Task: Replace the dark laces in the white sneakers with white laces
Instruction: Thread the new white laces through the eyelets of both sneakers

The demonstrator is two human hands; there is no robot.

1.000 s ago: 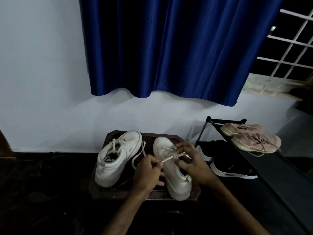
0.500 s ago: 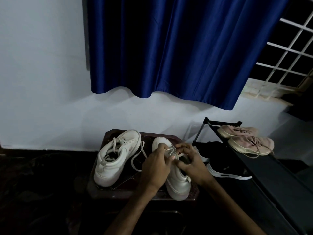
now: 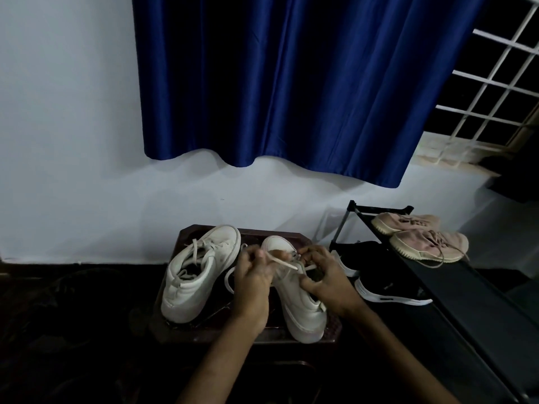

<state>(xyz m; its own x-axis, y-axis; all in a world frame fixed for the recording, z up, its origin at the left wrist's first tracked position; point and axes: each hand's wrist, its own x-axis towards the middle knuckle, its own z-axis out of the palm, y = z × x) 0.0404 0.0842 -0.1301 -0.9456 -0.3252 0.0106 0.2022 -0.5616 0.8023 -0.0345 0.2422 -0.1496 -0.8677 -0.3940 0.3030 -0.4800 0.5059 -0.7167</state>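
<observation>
At the lower centre of the frame a dark stool [image 3: 264, 232] stands against a pale wall [image 3: 73, 141] and carries both shoes. The white sneaker [image 3: 302, 313] being worked on lies toe towards the wall, heel nearest the camera, at the stool's right side. The left hand [image 3: 252, 277] sits over its left flank with fingers curled tight, pinching a white lace [image 3: 282, 262] that runs taut across the toe end towards the eyelets. The right hand [image 3: 328, 279] covers the lacing area from the right: its fingers are bent over the tongue and its thumb presses the shoe's side, so it grips the upper. Whether it also nips the lace cannot be told, since its knuckles hide the eyelets. Both hands together screen most of the tongue and the opening.

Just left of it the second white sneaker [image 3: 198, 275] rests on the same stool, already strung with pale laces, toe angled up and right. A slack loop [image 3: 227, 279] of lace lies between the two shoes, partly behind the left wrist.

To the right stands a black shoe rack [image 3: 466, 304], close beside the stool. Pink sneakers [image 3: 428, 244] sit on its top shelf; black sneakers [image 3: 389, 291] with white soles lie lower, just beside the right hand. A blue curtain [image 3: 291, 83] fills the upper centre, and a white window grille [image 3: 495, 83] shows at the upper right.
</observation>
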